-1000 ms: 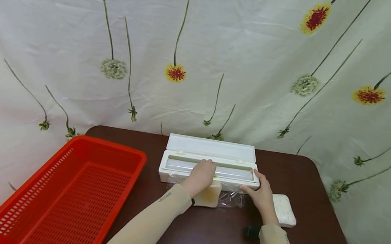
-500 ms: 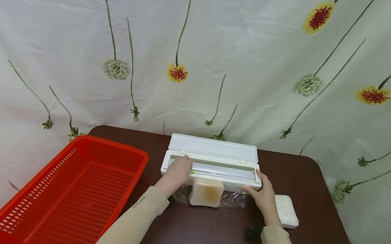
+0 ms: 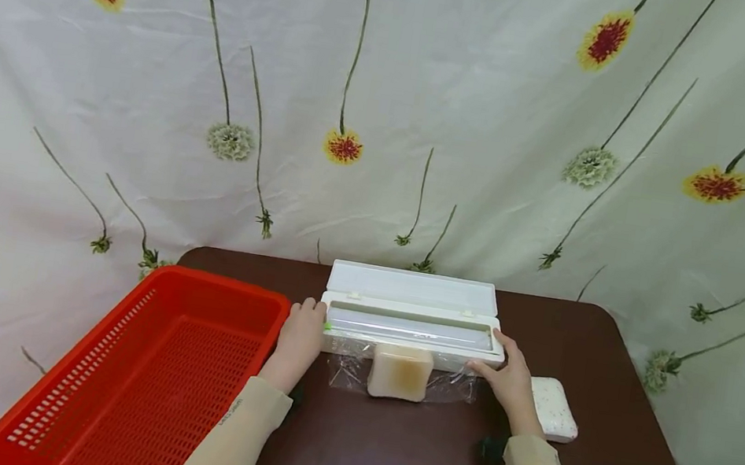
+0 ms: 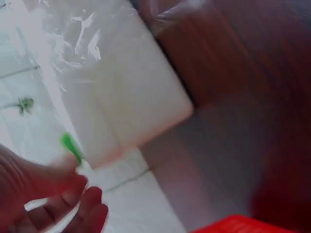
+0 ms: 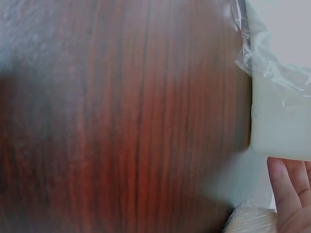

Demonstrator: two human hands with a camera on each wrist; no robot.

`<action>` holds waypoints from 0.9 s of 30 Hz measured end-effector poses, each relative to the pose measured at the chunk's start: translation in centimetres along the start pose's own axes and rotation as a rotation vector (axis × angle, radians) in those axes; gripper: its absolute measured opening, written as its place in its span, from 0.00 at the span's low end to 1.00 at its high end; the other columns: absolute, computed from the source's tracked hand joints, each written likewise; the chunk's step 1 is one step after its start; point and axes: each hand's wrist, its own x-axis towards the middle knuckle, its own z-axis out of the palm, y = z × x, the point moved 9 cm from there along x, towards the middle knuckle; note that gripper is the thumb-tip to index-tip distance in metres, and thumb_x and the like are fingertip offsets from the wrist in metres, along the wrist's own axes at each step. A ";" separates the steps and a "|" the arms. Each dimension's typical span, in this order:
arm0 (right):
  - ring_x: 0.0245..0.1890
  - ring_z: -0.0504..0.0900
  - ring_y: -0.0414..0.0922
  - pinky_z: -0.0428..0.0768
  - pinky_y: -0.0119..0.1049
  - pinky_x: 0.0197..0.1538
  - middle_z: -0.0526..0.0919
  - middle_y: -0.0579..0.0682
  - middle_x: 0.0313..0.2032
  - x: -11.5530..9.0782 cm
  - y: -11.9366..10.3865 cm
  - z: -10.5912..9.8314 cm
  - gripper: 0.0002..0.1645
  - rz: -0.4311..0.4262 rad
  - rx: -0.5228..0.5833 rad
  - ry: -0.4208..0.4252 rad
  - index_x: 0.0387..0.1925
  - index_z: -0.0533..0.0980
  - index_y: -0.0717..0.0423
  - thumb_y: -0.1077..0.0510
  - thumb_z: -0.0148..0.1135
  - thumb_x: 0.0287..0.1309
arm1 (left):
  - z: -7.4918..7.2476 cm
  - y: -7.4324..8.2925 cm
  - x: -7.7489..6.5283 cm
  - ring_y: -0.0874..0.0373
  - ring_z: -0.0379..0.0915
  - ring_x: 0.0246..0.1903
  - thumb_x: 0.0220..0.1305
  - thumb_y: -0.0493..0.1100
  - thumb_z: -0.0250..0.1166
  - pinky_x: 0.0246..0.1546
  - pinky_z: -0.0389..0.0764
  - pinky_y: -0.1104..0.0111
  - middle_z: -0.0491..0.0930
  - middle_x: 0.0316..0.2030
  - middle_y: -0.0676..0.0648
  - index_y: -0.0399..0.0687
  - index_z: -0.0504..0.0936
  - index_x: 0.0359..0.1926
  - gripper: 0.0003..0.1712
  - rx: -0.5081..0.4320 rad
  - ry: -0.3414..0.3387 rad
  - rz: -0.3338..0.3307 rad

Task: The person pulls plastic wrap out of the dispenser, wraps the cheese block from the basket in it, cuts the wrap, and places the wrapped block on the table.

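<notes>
A white cling film dispenser (image 3: 408, 355) lies on the table with its lid (image 3: 413, 287) raised and a film roll (image 3: 409, 328) inside. My left hand (image 3: 300, 338) is at its left end and pinches the small green slide cutter (image 4: 71, 147) between thumb and fingers. My right hand (image 3: 510, 383) grips the right end, thumb at the front and fingers at the side and top. Against the front stands a cream, bread-shaped block (image 3: 399, 373) with a browned patch. Clear cling film (image 3: 454, 388) spreads on both sides of it.
A red perforated plastic basket (image 3: 279, 307) stands at the left, close to my left forearm. Right of my right hand lies a white speckled block (image 3: 553, 409), which looks film-wrapped in the right wrist view. A flowered cloth (image 3: 376, 209) hangs behind the dark table (image 3: 377, 456).
My left hand has slid leftward along the dispenser with the green slide cutter, from the middle to the left end, uncovering the bread-shaped block. My right hand keeps its hold on the right end.
</notes>
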 end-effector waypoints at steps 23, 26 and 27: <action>0.69 0.59 0.68 0.61 0.64 0.69 0.58 0.72 0.68 -0.6 -1.0 0.4 0.56 -0.011 -0.014 -0.026 0.77 0.47 0.61 0.51 0.70 0.58 | 2.0 -2.9 -5.3 0.46 0.74 0.44 0.69 0.48 0.62 0.46 0.78 0.55 0.72 0.44 0.38 0.37 0.66 0.51 0.22 -0.768 0.289 -0.391; 0.71 0.56 0.67 0.59 0.63 0.70 0.55 0.70 0.71 -1.0 -1.2 0.6 0.57 -0.010 -0.011 -0.002 0.77 0.45 0.62 0.50 0.70 0.58 | 3.4 -3.0 -5.6 0.45 0.73 0.47 0.66 0.52 0.64 0.48 0.77 0.53 0.73 0.46 0.37 0.38 0.66 0.51 0.26 -0.806 0.240 -0.425; 0.72 0.55 0.66 0.58 0.63 0.71 0.54 0.70 0.72 -1.1 -1.2 0.6 0.58 -0.003 -0.006 0.009 0.77 0.44 0.63 0.49 0.70 0.59 | 3.8 -3.1 -5.6 0.44 0.74 0.47 0.65 0.53 0.65 0.48 0.78 0.53 0.73 0.46 0.37 0.37 0.66 0.52 0.28 -0.818 0.216 -0.437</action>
